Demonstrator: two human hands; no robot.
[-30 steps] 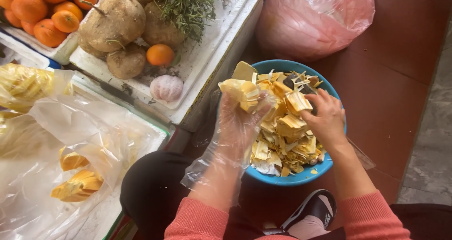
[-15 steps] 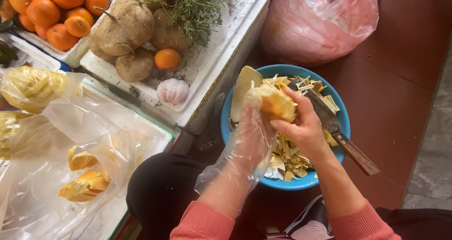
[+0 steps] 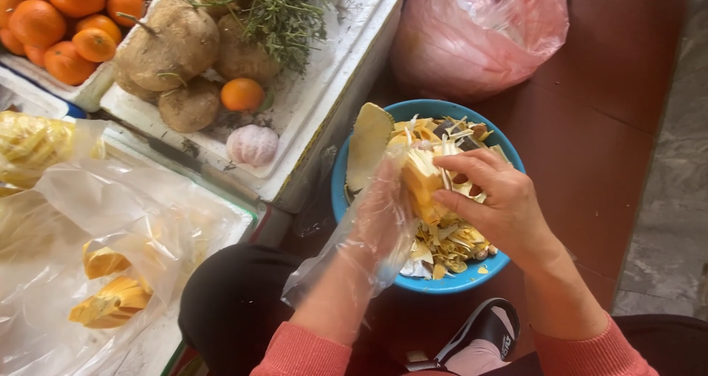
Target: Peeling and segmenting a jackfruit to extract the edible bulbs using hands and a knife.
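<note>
Knees in dark trousers sit nearest, with a black and white shoe [image 3: 487, 332] just below the blue bowl [image 3: 346, 199]. Above the bowl's near rim both hands meet. Inside a loose clear plastic glove, the left hand [image 3: 383, 214] is curled around the left side of a yellow chunk of fruit [image 3: 424, 188], fingers closed against it. Bare, the right hand [image 3: 498, 199] lies over the chunk's right side, fingers bent and pressed together on its flesh, so the fruit sits clamped between the two hands, over the middle of the bowl. Beneath the hands the bowl holds a heap of yellow peelings [image 3: 450, 243], and a pale rind slice [image 3: 369, 143] leans on its far left rim. Left of the bowl, yellow fruit pieces [image 3: 110, 295] lie in clear plastic bags [image 3: 133, 214]. Beyond the bowl's left side a white foam box [image 3: 324, 88] holds brown roots [image 3: 173, 51], a garlic bulb [image 3: 252, 145], a small orange [image 3: 242, 94] and green herbs [image 3: 284, 14]. More oranges [image 3: 59, 14] lie farther left. Behind the bowl rests a pink plastic bag [image 3: 479, 29].
</note>
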